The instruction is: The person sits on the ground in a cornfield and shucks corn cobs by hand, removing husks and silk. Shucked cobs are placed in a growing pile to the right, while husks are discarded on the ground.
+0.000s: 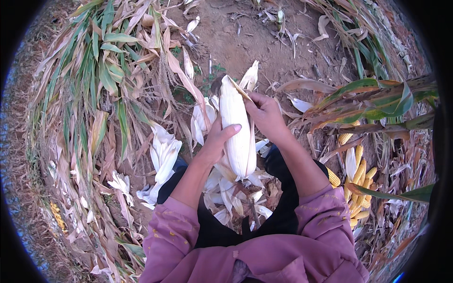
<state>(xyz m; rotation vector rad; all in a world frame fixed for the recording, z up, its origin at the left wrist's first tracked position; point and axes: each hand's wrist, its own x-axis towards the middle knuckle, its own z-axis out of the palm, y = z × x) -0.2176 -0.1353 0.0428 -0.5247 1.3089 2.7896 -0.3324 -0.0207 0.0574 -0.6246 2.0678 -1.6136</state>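
Observation:
An ear of corn (237, 137) in pale, cream-white husk stands nearly upright between my hands, its tip pointing away from me. My left hand (219, 140) is wrapped round its left side, the thumb lying across the front of the husk. At the upper right, my right hand (265, 113) pinches a dry brownish husk leaf (238, 88) near the tip, which is folding away to the right. No kernels show on this ear. The right fingertips are partly hidden behind the husk.
Shed white husks (231, 193) lie on the ground between my legs, with more husks (164, 153) to the left. Bare yellow cobs (359, 181) are piled at the right. Cut corn stalks (108, 61) heap up at the left; leafy stalks (377, 104) reach in from the right.

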